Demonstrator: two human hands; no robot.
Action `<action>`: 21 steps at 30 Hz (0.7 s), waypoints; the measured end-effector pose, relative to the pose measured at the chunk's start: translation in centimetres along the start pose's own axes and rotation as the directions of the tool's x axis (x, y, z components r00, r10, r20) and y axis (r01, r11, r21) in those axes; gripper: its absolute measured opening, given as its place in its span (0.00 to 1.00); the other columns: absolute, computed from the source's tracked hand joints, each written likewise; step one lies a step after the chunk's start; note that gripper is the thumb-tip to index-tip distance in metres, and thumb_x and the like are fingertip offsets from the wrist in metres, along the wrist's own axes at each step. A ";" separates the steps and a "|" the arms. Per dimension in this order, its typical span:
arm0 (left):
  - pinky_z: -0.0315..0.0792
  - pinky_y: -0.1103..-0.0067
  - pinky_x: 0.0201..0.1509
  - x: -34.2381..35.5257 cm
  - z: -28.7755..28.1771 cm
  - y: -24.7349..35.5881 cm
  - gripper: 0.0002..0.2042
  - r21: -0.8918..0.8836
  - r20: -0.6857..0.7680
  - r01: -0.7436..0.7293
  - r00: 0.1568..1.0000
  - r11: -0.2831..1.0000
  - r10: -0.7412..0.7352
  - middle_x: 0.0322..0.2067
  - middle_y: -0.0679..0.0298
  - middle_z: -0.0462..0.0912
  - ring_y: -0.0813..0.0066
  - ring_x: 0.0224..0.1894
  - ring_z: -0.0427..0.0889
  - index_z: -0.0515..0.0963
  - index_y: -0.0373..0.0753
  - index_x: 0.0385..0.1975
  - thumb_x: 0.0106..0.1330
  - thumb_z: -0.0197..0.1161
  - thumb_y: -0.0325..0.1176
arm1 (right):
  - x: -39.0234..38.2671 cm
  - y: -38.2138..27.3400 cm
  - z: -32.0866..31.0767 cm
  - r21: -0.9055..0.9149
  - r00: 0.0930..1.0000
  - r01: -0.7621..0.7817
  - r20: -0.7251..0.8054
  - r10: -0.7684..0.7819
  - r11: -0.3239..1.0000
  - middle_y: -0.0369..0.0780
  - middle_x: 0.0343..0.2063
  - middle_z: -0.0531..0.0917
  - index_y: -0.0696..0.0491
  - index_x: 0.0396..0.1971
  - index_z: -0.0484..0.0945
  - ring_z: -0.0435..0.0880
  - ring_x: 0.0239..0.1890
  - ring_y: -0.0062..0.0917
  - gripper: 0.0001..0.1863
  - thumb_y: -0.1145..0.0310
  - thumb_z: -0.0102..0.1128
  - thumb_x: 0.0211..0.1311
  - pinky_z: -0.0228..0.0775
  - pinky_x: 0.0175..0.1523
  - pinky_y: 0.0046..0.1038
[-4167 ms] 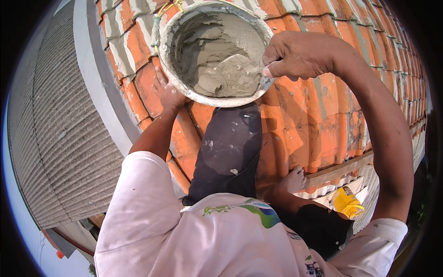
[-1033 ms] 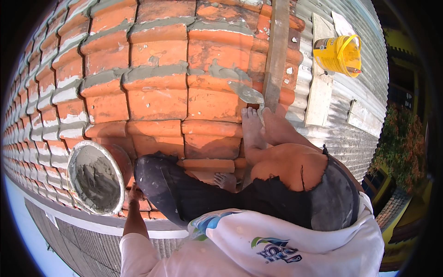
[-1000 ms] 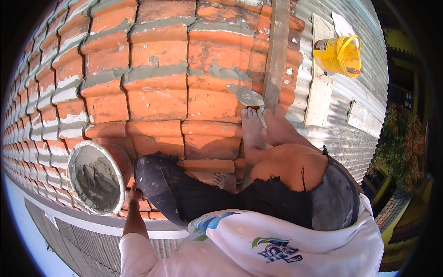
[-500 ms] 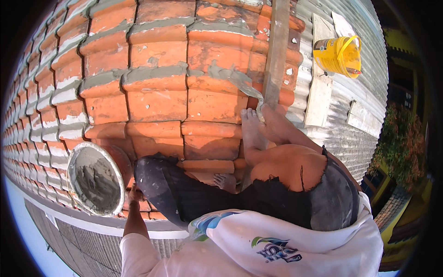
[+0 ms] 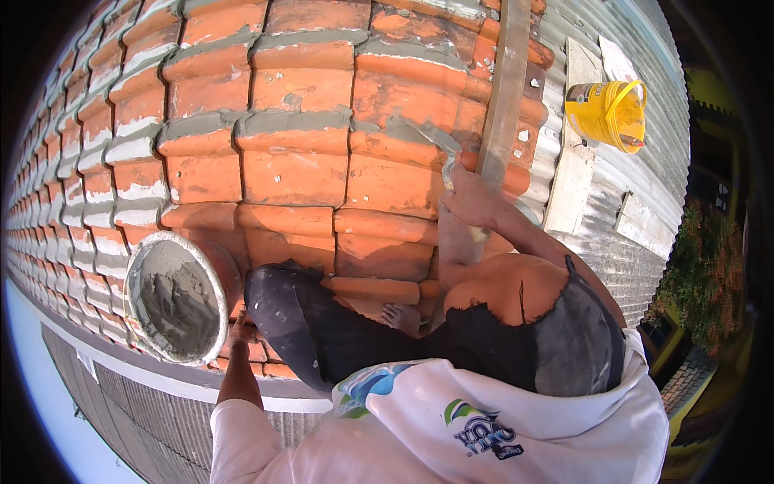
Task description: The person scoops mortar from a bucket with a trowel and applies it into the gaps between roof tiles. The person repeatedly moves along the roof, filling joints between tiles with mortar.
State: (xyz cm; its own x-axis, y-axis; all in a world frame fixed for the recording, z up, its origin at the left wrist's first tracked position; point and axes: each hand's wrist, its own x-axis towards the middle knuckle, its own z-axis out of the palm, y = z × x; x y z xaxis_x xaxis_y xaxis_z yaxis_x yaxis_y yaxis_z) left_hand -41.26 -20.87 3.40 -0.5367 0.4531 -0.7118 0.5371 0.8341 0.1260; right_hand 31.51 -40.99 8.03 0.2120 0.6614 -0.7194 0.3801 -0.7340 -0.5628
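My right hand (image 5: 465,196) grips a trowel (image 5: 443,139) by its handle, its mortar-smeared blade lying over a grey mortar joint (image 5: 393,131) on the orange roof tiles (image 5: 294,176). My bare foot (image 5: 457,246) is beneath that hand. On the left, a bucket of wet grey mortar (image 5: 179,308) rests tilted on the tiles. My left hand (image 5: 239,331) is low beside the bucket's right side, near my knee in dark trousers (image 5: 282,302); its fingers are partly hidden.
A wooden batten (image 5: 504,89) runs along the tiles' right edge. Beyond it, corrugated sheeting (image 5: 649,202) carries loose boards (image 5: 568,194) and a yellow bucket (image 5: 605,113). A tree (image 5: 701,274) stands past that edge. Grey corrugated roofing (image 5: 153,411) lies at lower left.
My right hand and the trowel have moved up from beside my foot toward the mortar joint. Earlier, that hand was at the mortar bucket. The view has turned and shifted slightly.
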 end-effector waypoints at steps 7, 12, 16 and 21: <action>0.80 0.60 0.52 -1.7 0.8 1.1 0.47 0.077 -0.114 -0.220 0.967 0.972 0.228 0.60 0.57 0.79 0.60 0.54 0.83 0.52 0.47 0.80 0.67 0.74 0.51 | 1.2 -2.6 1.1 -0.051 0.996 0.061 0.071 -0.057 0.997 0.66 0.46 0.84 0.69 0.53 0.72 0.85 0.54 0.58 0.21 0.66 0.56 0.68 0.76 0.58 0.52; 0.79 0.63 0.54 -3.3 0.8 1.9 0.47 0.081 0.032 -0.037 0.999 0.996 0.035 0.51 0.59 0.83 0.64 0.50 0.84 0.52 0.44 0.79 0.68 0.74 0.53 | 0.3 -2.0 3.0 -0.042 0.992 0.129 0.012 -0.129 0.991 0.66 0.44 0.84 0.70 0.53 0.68 0.86 0.51 0.60 0.22 0.67 0.55 0.70 0.77 0.56 0.52; 0.78 0.64 0.55 -2.4 1.0 0.9 0.48 0.074 -0.054 -0.099 0.993 0.992 0.103 0.47 0.60 0.84 0.64 0.49 0.84 0.52 0.43 0.80 0.68 0.74 0.55 | 4.1 -1.7 6.2 0.032 0.978 0.182 -0.105 -0.178 0.983 0.67 0.37 0.83 0.72 0.52 0.66 0.84 0.43 0.64 0.21 0.65 0.49 0.75 0.76 0.52 0.54; 0.79 0.66 0.55 -0.7 0.7 1.2 0.51 0.159 -0.017 -0.107 0.994 0.982 0.111 0.47 0.61 0.84 0.64 0.48 0.84 0.50 0.42 0.81 0.67 0.75 0.56 | 7.0 -2.5 8.6 -0.232 0.995 0.084 0.068 -0.070 0.969 0.66 0.46 0.85 0.68 0.51 0.67 0.88 0.49 0.57 0.16 0.69 0.46 0.75 0.79 0.51 0.49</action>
State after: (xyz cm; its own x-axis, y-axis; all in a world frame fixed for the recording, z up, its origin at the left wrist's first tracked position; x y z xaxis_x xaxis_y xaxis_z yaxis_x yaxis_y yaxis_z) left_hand -39.78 -20.42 3.53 -0.4847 0.5482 -0.6815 0.6878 0.7203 0.0903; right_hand 24.32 -35.84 0.90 0.1230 0.6991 -0.7044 0.5954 -0.6198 -0.5112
